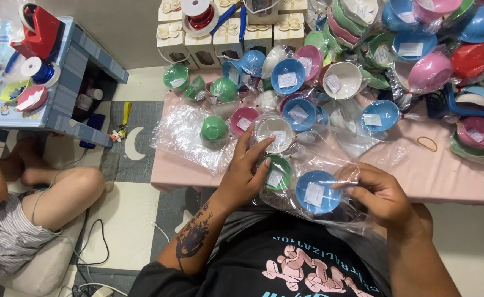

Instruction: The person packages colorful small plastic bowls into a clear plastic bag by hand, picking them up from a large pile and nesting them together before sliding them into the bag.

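**Grip check: both hands on bagged bowls at worktop edge**

Right hand (382, 193) has a closed grip on the clear plastic bag (330, 181), fingers curled over its right side beside the blue bowl (317, 191) inside. Blue bowl carries a white label, sits mouth-up in the bag at the near edge of the worktop (445, 176), partly overhanging toward the person's lap.

Left hand (245, 175) rests w/ fingers spread and extended; fingertips touch the green bowl (275, 171) and reach toward the white bowl (275, 133) just beyond. Not a closed grip: hand lies flat on the items, holding nothing. Green bowl sits just left of blue bowl, same bag cluster as far as can be told. Tattoo visible on left forearm.

Mid worktop: pink cloth cover; green ball-shaped item (214, 129) in loose plastic to the left, pink bowl (244, 119) beside it, more blue bowls w/ labels behind. Yellow rubber band (427, 144) lies alone on the cloth, right side, well apart from both hands.

Far side: dense pile of bagged bowls, pink, blue, green, white, red, approx. filling the upper right. Row of white gift boxes (228, 38) at the back, ribbon spool (198, 15) on top.

Left of worktop: second person seated on the floor, knee (77, 187) in view; small blue table (71, 82) w/ red tape dispenser (41, 30).
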